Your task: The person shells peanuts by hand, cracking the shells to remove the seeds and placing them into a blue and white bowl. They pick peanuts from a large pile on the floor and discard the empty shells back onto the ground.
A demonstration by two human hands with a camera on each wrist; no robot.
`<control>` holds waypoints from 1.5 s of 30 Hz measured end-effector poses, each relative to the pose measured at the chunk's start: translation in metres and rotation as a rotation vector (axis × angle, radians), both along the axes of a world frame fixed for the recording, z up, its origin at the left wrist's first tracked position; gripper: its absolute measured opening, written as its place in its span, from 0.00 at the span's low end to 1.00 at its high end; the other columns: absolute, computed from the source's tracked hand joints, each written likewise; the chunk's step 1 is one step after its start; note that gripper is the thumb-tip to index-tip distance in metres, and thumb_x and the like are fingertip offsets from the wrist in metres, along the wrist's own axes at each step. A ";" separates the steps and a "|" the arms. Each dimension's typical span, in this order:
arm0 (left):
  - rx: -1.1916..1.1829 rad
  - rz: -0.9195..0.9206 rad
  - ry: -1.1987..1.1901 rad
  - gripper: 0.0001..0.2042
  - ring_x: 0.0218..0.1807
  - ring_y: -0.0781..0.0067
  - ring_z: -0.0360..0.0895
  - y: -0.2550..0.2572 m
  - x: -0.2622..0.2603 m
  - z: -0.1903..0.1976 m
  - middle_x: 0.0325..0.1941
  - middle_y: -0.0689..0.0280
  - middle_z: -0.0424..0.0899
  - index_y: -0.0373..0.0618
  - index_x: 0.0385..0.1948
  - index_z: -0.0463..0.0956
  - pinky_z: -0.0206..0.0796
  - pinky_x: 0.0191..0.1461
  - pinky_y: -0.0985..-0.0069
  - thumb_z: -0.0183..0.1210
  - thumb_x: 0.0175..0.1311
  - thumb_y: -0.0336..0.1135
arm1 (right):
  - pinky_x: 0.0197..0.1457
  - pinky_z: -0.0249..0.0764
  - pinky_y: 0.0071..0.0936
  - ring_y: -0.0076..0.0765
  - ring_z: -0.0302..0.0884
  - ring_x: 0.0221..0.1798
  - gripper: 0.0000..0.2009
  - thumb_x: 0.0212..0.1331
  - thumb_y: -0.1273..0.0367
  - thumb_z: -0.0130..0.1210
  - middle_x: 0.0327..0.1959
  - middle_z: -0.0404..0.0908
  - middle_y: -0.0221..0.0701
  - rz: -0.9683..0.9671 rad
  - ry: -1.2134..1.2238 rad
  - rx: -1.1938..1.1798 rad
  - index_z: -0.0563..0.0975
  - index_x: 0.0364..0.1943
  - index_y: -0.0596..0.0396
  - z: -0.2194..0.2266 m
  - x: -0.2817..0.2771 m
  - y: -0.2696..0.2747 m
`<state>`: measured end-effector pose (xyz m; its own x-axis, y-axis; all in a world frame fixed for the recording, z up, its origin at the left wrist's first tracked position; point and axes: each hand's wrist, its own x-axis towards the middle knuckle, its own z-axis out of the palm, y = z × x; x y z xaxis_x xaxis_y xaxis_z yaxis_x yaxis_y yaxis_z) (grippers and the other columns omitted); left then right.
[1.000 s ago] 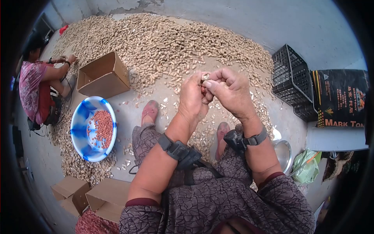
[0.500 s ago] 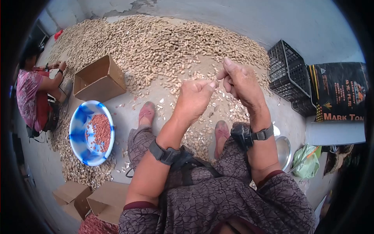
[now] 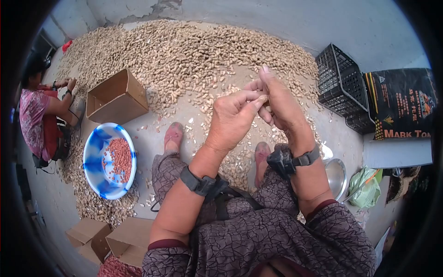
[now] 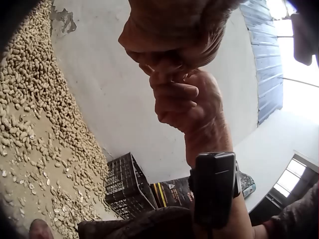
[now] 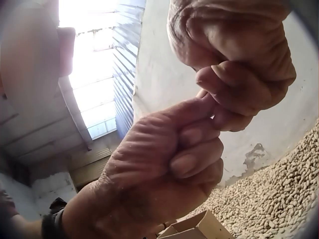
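In the head view the left hand [image 3: 233, 121] pinches a small pale peanut piece [image 3: 263, 98] between thumb and forefinger. Against that piece lies the right hand [image 3: 287, 107], thumb raised and the other fingers bent behind the left fingertips. The left wrist view has the left hand [image 4: 174, 32] in shadow above the right hand [image 4: 192, 107], whose fingers are curled. Seen from the right wrist, the fingertips of the left hand [image 5: 159, 154] meet the curled fingers of the right hand [image 5: 241, 59]; what lies between them is hidden there.
A blue-and-white basin [image 3: 94, 173] holds reddish kernels, beside a cardboard box [image 3: 127, 104]. Unshelled peanuts [image 3: 184, 55] are heaped along the wall. Another person [image 3: 39, 108] sits at left. At right are a black crate [image 3: 339, 85], a printed sack [image 3: 401, 104] and a metal bowl [image 3: 337, 177].
The hands drew apart from their earlier touching position, then came together again. The pale piece now shows at the left fingertips. The right thumb has lifted from its earlier place against the left hand.
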<state>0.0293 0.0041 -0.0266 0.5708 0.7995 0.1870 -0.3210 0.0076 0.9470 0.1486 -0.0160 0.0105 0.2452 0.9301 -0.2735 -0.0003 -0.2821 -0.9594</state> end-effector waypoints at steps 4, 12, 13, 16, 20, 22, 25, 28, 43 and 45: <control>-0.184 0.065 -0.019 0.06 0.25 0.86 0.72 0.004 -0.008 0.009 0.24 0.65 0.78 0.32 0.32 0.72 0.64 0.26 0.86 0.50 0.58 0.26 | 0.08 0.52 0.14 0.16 0.58 0.07 0.23 0.60 0.52 0.39 0.13 0.70 0.30 0.115 0.139 0.129 0.71 0.27 0.61 0.007 0.006 -0.002; -0.072 0.215 0.087 0.07 0.21 0.90 0.66 0.003 -0.003 0.006 0.21 0.69 0.76 0.35 0.35 0.67 0.57 0.22 0.90 0.52 0.57 0.28 | 0.10 0.53 0.09 0.12 0.61 0.11 0.11 0.54 0.63 0.54 0.15 0.73 0.25 0.131 0.013 0.150 0.74 0.23 0.57 0.009 0.010 -0.007; -0.073 0.211 0.082 0.07 0.21 0.90 0.66 0.003 -0.003 0.006 0.20 0.69 0.76 0.35 0.35 0.67 0.57 0.22 0.90 0.52 0.57 0.28 | 0.10 0.53 0.09 0.12 0.61 0.11 0.11 0.54 0.63 0.54 0.16 0.73 0.25 0.125 0.049 0.155 0.74 0.23 0.57 0.009 0.011 -0.008; -0.105 0.210 0.066 0.07 0.21 0.91 0.66 0.003 -0.003 0.005 0.19 0.70 0.75 0.36 0.35 0.67 0.57 0.22 0.89 0.52 0.58 0.28 | 0.10 0.53 0.08 0.11 0.62 0.11 0.11 0.53 0.63 0.54 0.16 0.73 0.24 0.110 0.094 0.170 0.74 0.25 0.57 0.009 0.011 -0.007; -0.123 0.202 0.017 0.07 0.20 0.90 0.66 0.004 -0.003 0.002 0.18 0.71 0.74 0.37 0.35 0.67 0.57 0.21 0.89 0.52 0.58 0.28 | 0.10 0.53 0.08 0.10 0.62 0.11 0.11 0.53 0.63 0.54 0.16 0.73 0.24 0.128 0.118 0.189 0.74 0.25 0.57 0.008 0.008 -0.007; -0.041 0.254 0.031 0.07 0.18 0.91 0.63 0.004 -0.001 -0.002 0.19 0.72 0.72 0.38 0.35 0.67 0.54 0.18 0.90 0.51 0.59 0.30 | 0.10 0.53 0.08 0.10 0.62 0.12 0.11 0.53 0.63 0.55 0.16 0.73 0.24 0.126 0.099 0.196 0.74 0.26 0.57 0.010 0.006 -0.007; 0.070 0.326 0.004 0.06 0.15 0.91 0.61 0.003 0.004 -0.007 0.19 0.72 0.71 0.39 0.34 0.68 0.52 0.15 0.91 0.49 0.61 0.31 | 0.10 0.53 0.08 0.10 0.62 0.12 0.11 0.53 0.63 0.55 0.16 0.73 0.24 0.137 0.081 0.206 0.73 0.26 0.57 0.008 0.004 -0.006; -0.014 0.300 -0.035 0.05 0.18 0.89 0.63 0.000 0.001 0.001 0.18 0.71 0.72 0.39 0.31 0.68 0.55 0.19 0.89 0.47 0.61 0.30 | 0.10 0.53 0.08 0.10 0.62 0.12 0.10 0.53 0.64 0.55 0.17 0.73 0.24 0.132 0.164 0.185 0.73 0.27 0.58 0.003 0.006 -0.004; -0.186 0.211 -0.022 0.08 0.16 0.88 0.60 0.000 0.003 -0.006 0.16 0.72 0.67 0.40 0.27 0.67 0.53 0.17 0.87 0.42 0.63 0.33 | 0.13 0.57 0.09 0.13 0.64 0.14 0.06 0.51 0.71 0.55 0.16 0.74 0.28 0.073 0.046 0.261 0.74 0.25 0.60 0.002 -0.006 -0.004; -0.204 0.209 -0.067 0.09 0.13 0.90 0.56 -0.001 0.003 -0.007 0.15 0.74 0.63 0.41 0.29 0.67 0.48 0.12 0.89 0.41 0.64 0.35 | 0.13 0.58 0.09 0.13 0.66 0.15 0.05 0.52 0.72 0.54 0.16 0.74 0.28 0.070 -0.001 0.265 0.74 0.24 0.60 0.001 -0.008 -0.004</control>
